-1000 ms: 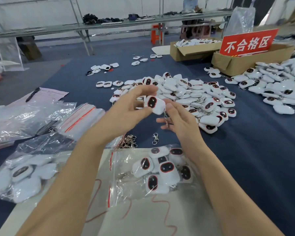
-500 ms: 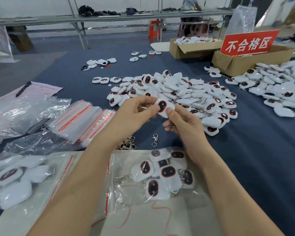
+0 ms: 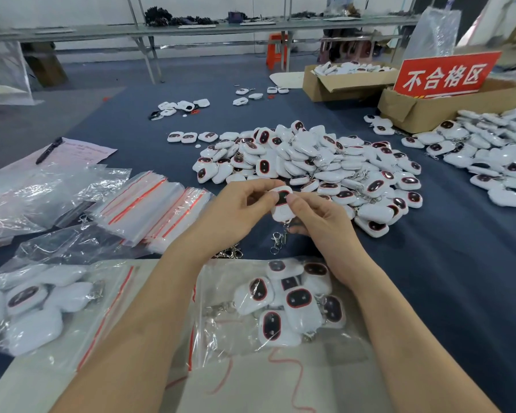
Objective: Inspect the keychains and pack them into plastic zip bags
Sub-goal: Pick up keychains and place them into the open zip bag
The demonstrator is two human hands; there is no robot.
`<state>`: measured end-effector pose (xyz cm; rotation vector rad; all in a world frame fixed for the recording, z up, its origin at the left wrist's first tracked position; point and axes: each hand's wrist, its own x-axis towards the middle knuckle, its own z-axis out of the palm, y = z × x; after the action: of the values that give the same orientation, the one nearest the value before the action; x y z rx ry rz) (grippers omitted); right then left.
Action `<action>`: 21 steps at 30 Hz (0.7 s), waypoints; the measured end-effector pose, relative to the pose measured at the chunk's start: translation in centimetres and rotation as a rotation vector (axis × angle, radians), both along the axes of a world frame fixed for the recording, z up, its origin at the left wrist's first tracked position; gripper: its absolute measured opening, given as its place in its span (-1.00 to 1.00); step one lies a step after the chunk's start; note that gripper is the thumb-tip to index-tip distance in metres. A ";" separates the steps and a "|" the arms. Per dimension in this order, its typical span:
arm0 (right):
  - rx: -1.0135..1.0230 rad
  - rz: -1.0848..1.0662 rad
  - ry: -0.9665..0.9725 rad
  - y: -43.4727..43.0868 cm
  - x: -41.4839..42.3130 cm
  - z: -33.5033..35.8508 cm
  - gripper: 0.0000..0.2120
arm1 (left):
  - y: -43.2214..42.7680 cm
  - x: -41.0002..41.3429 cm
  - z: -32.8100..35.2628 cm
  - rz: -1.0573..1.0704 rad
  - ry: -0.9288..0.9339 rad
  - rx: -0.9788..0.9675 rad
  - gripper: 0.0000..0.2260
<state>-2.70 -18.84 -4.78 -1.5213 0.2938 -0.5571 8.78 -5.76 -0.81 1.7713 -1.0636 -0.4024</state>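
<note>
A white keychain (image 3: 282, 208) with a dark red-rimmed face is held above the blue table. My left hand (image 3: 236, 213) pinches its upper left edge, and my right hand (image 3: 319, 217) pinches its right side with the thumb on the face. Its metal clasp (image 3: 278, 239) hangs below. A large pile of the same keychains (image 3: 310, 162) lies just beyond my hands. Under my forearms lies a clear zip bag (image 3: 280, 305) with several keychains inside. A second filled zip bag (image 3: 39, 302) lies at the lower left.
Stacks of red-striped zip bags (image 3: 149, 207) lie left of my hands. A further heap of keychains (image 3: 495, 156) lies at the right, behind it cardboard boxes (image 3: 423, 108) with a red sign (image 3: 444, 74). A paper with a pen (image 3: 49, 150) lies at the far left.
Both hands have lowered the keychain a little toward me and turned it face up. My right thumb has moved onto its face.
</note>
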 end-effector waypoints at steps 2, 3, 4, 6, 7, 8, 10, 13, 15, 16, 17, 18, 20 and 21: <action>0.004 -0.008 0.009 -0.1 0.1 -0.1 -0.82 | 0.0 -0.1 0.0 0.000 -0.029 0.006 -0.79; 0.002 -0.008 0.015 -0.1 0.1 -0.2 -0.82 | 0.0 -0.2 0.0 -0.001 -0.035 0.009 -0.78; 0.001 -0.009 0.020 -0.2 0.1 -0.3 -0.83 | 0.0 -0.2 0.0 0.003 -0.035 0.010 -0.79; 0.000 -0.011 0.022 -0.2 0.2 -0.4 -0.84 | 0.0 -0.2 0.0 0.006 -0.030 0.004 -0.80; -0.001 -0.010 0.020 -0.2 0.1 -0.4 -0.84 | 0.0 -0.2 -0.1 0.002 -0.025 -0.001 -0.79; -0.005 -0.009 0.019 -0.2 0.2 -0.4 -0.83 | 0.0 -0.2 -0.1 -0.004 -0.021 -0.002 -0.79; -0.001 -0.012 0.017 -0.2 0.2 -0.4 -0.84 | 0.0 -0.1 -0.1 -0.010 -0.013 -0.002 -0.80; 0.061 -0.020 -0.008 -0.3 0.2 -0.4 -0.84 | -0.1 -0.1 0.1 0.000 0.021 -0.034 -0.80; 0.106 -0.033 -0.018 -0.5 0.2 -0.3 -0.84 | -0.1 -0.2 0.2 -0.006 0.046 -0.054 -0.80; 0.118 -0.038 -0.019 -0.5 0.1 -0.3 -0.84 | 0.0 -0.2 0.3 -0.012 0.053 -0.061 -0.80; 0.124 -0.039 -0.019 -0.5 0.1 -0.3 -0.84 | 0.0 -0.3 0.3 -0.019 0.055 -0.065 -0.79; 0.129 -0.037 -0.020 -0.6 0.1 -0.3 -0.84 | 0.0 -0.3 0.3 -0.025 0.055 -0.065 -0.78; 0.136 -0.041 -0.021 -0.5 0.0 -0.3 -0.84 | 0.0 -0.3 0.4 -0.033 0.060 -0.058 -0.77; 0.137 -0.047 -0.020 -0.5 0.0 -0.3 -0.85 | 0.1 -0.3 0.4 -0.037 0.062 -0.054 -0.77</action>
<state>-2.68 -19.36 -5.04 -1.3790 0.3465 -0.5772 8.45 -5.70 -0.44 1.6830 -1.0551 -0.4442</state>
